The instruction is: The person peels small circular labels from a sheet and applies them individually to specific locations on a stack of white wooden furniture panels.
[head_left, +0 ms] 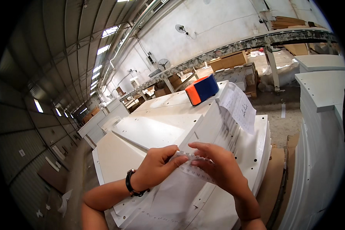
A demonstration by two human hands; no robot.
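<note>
Between my two hands is a white label sheet with rows of small printed marks. My left hand is closed on its upper left part, thumb on top, with a dark band on the wrist. My right hand curls over the right side of the sheet. Its thumb and a finger press at the sheet, while the index finger reaches out above. Whether a single label is between its fingertips is too small to tell. Beneath both hands lies a stack of white panels with drilled holes.
An orange and dark blue block-shaped object sits atop the stack, beside a hanging handwritten paper. More white panels stand stacked at right, with flat cardboard between. A long conveyor-like bench runs behind.
</note>
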